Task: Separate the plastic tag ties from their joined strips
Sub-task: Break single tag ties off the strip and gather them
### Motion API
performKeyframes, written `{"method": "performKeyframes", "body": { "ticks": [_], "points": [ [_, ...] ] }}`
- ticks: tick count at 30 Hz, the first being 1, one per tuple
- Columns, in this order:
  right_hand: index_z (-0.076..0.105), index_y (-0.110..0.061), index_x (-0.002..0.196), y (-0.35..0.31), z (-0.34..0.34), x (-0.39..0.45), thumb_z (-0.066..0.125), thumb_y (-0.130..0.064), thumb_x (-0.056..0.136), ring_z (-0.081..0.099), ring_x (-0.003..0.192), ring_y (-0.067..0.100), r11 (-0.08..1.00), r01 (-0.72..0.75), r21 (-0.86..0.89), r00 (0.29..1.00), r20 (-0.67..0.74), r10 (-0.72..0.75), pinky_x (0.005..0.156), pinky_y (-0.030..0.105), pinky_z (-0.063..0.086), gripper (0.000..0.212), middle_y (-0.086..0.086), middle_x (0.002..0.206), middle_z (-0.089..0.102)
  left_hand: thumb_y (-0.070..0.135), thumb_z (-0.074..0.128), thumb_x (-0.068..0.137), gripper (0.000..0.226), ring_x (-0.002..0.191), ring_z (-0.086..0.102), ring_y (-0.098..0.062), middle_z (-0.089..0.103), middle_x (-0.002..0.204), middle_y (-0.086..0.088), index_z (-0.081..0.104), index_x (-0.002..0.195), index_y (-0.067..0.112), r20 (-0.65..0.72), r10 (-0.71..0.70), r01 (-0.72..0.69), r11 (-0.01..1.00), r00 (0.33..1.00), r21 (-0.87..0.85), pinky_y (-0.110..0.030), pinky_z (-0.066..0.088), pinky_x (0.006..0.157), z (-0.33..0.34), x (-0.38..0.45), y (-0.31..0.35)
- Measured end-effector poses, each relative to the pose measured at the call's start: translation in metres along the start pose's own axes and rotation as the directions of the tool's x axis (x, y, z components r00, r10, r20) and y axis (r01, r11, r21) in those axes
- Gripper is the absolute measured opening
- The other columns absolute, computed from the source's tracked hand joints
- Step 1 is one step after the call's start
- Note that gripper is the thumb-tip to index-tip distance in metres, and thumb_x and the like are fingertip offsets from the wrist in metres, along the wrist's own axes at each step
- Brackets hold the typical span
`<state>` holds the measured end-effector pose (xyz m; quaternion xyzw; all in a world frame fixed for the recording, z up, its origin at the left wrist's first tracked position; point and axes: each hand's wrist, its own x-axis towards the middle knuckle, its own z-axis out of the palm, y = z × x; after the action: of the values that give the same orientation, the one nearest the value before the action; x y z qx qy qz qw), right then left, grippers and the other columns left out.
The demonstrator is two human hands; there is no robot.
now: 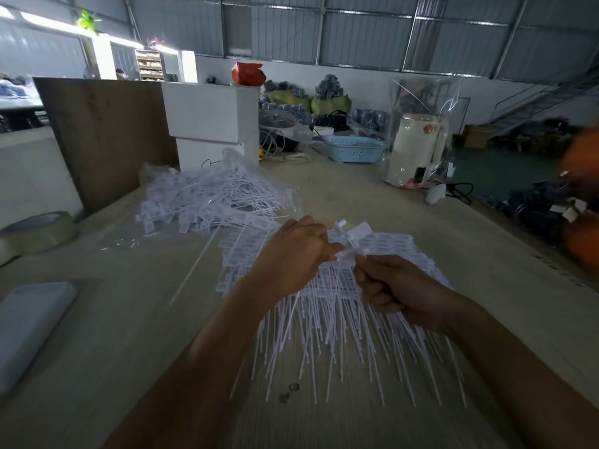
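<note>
A pale, matte wooden worktable (372,196) carries a fanned heap of thin white plastic tag ties in joined strips (340,306), tails pointing toward the viewer. Above the heap, the left hand (291,251) and right hand (395,286) each pinch a white tie piece (348,251) between curled fingers. Left of the heap lies a flat grey pad (29,328); beyond it, a tape roll (35,233) and a looser tie pile on clear plastic (210,199). Farther off stand a blue perforated basket (353,149) and corrugated metal walls (356,27).

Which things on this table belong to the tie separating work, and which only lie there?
Job: joined strips, the strip gripped by left hand and right hand, heap of ties.
Lying about: tape roll, blue basket, kettle.
</note>
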<state>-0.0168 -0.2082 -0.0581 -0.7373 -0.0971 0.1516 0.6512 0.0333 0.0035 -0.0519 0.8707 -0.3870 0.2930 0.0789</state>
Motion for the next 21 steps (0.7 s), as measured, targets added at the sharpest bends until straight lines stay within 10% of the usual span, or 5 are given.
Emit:
{"method": "performKeyframes", "body": {
  "ticks": [7,11,17,21],
  "points": [
    [0.05,-0.015,0.074,-0.009,-0.007,-0.012,0.046,-0.034,0.104,0.016,0.051,0.01,0.997,0.071,-0.009,0.974,0.217,-0.068,0.042,0.018,0.021,0.036,0.0,0.063,0.022,0.013,0.069,0.089,0.024,0.092,0.06,-0.027,0.068,0.091,-0.004,0.076,0.107,0.028,-0.052,-0.219,0.22,0.975,0.974,0.019,-0.039,0.048,0.084,-0.003,-0.008,-0.042],
    [0.046,-0.01,0.079,-0.012,-0.011,-0.009,0.044,-0.039,0.104,0.018,0.048,0.009,0.975,0.136,0.178,0.971,0.17,-0.166,0.041,0.017,0.024,0.038,0.002,0.063,0.027,0.02,0.071,0.089,0.013,0.088,0.065,-0.018,0.07,0.092,0.003,0.077,0.101,0.02,-0.067,-0.438,0.391,0.853,0.896,-0.346,-0.027,0.048,0.081,-0.007,-0.022,-0.063],
    [0.061,-0.017,0.081,0.003,-0.005,0.006,0.047,-0.052,0.097,0.016,0.048,0.008,0.969,0.122,0.217,0.981,-0.172,-0.085,0.039,0.018,0.017,0.041,-0.003,0.065,0.019,0.038,0.081,0.076,0.028,0.081,0.064,-0.003,0.074,0.092,0.002,0.073,0.098,0.023,-0.023,-0.312,0.255,0.814,0.95,-0.522,-0.005,0.041,0.068,-0.002,0.001,-0.01],
    [0.062,-0.019,0.077,0.002,0.0,0.007,0.061,-0.056,0.087,0.017,0.05,0.011,0.98,0.071,0.186,0.984,-0.174,-0.038,0.039,0.022,0.018,0.038,0.001,0.07,0.017,0.037,0.083,0.075,0.037,0.081,0.063,-0.021,0.066,0.087,-0.003,0.056,0.093,0.019,-0.014,-0.232,0.192,0.834,0.973,-0.517,-0.035,0.051,0.07,-0.002,0.004,0.015]
  ]
}}
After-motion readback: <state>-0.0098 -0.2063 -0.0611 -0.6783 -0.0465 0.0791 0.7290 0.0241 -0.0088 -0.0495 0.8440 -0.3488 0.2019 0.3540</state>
